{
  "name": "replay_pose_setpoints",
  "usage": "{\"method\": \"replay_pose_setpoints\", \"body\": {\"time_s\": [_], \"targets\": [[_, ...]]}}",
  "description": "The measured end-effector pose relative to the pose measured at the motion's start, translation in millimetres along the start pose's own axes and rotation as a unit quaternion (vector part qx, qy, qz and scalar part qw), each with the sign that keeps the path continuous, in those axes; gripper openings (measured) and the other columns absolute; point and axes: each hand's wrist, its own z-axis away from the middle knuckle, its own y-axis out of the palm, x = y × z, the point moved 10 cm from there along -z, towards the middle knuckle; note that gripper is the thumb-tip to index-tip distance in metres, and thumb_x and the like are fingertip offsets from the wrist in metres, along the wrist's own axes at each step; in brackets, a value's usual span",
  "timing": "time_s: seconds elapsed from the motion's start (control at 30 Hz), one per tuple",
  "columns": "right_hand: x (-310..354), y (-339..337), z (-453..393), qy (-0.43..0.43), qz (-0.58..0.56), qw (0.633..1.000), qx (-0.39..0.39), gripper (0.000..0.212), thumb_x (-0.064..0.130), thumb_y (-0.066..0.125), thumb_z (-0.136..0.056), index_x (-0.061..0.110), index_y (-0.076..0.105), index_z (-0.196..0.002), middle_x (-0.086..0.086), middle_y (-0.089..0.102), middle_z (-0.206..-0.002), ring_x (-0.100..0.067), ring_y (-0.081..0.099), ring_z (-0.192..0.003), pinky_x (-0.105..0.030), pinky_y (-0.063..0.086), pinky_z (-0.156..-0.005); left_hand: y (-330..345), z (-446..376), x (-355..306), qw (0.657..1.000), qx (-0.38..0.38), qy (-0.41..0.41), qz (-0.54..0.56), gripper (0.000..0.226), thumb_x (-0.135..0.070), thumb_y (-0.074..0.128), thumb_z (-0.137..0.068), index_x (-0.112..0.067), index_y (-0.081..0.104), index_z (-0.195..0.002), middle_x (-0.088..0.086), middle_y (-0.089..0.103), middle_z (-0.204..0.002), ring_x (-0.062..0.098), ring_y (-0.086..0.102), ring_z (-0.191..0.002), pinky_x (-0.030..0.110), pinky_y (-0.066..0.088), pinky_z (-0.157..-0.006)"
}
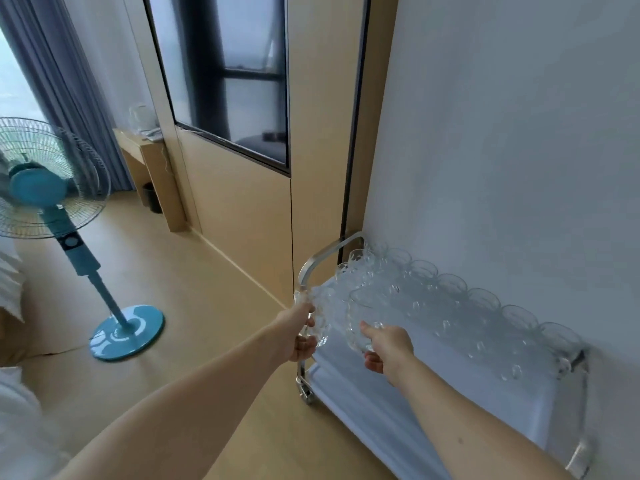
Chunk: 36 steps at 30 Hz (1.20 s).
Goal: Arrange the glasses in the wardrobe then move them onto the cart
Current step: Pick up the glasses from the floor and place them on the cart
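Note:
A metal cart [323, 258] with white shelves stands against the wall at lower right. Several clear glass mugs [450, 306] sit in rows on its top shelf. My left hand [300, 332] grips a clear textured glass mug [320, 313] by its handle, just above the cart's left end. My right hand [388, 348] holds a second clear glass mug [362, 317], tilted, over the front of the top shelf. Both mugs are in the air, close to each other.
A blue standing fan [45, 188] stands on the wooden floor at left. The wooden wardrobe [242, 209] with a dark glass panel rises behind the cart. A small desk [152, 161] with a kettle is at the far back. The cart's lower shelf [381, 410] is white.

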Motion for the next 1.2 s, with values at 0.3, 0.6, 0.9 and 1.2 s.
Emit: {"method": "replay_pose_setpoints", "body": {"time_s": [0.3, 0.6, 0.9, 1.2], "targets": [[-24, 7, -9, 0.046, -0.042, 0.994, -0.095, 0.051, 0.032, 0.085, -0.082, 0.011, 0.066, -0.125, -0.010, 0.063, -0.073, -0.024, 0.050, -0.056, -0.035, 0.058, -0.057, 6, -57, -19, 0.995, 0.080, -0.013, -0.065, 0.028, -0.037, 0.058, -0.095, -0.010, 0.054, -0.090, 0.010, 0.056, -0.066, 0.020, 0.054, -0.049, 0.027, 0.054, -0.053], [-51, -15, -25, 0.087, -0.068, 0.981, -0.160, 0.029, 0.030, 0.084, -0.084, 0.017, 0.058, -0.083, -0.012, 0.062, -0.074, -0.024, 0.053, -0.056, -0.033, 0.055, -0.053, 50, -108, -3, 0.988, 0.124, -0.052, -0.081, 0.030, -0.039, 0.061, -0.093, -0.010, 0.057, -0.092, 0.009, 0.061, -0.060, 0.021, 0.057, -0.046, 0.030, 0.055, -0.054], [-62, -47, -99, 0.118, -0.049, 0.977, -0.170, 0.029, 0.033, 0.080, -0.086, 0.016, 0.059, -0.096, -0.013, 0.070, -0.093, -0.027, 0.066, -0.068, -0.037, 0.062, -0.057, 118, -157, 1, 0.982, 0.147, -0.098, -0.062, 0.033, -0.039, 0.061, -0.098, -0.009, 0.058, -0.088, 0.011, 0.063, -0.060, 0.024, 0.061, -0.057, 0.030, 0.057, -0.053], [-88, -63, -149, 0.133, -0.012, 0.974, -0.183, 0.037, 0.038, 0.076, -0.089, 0.008, 0.061, -0.074, -0.009, 0.061, -0.063, -0.022, 0.062, -0.056, -0.043, 0.064, -0.064, 159, -196, 17, 0.979, 0.159, -0.109, -0.068, 0.032, -0.033, 0.057, -0.103, -0.003, 0.061, -0.096, 0.021, 0.061, -0.095, 0.031, 0.066, -0.084, 0.036, 0.059, -0.070]]}}
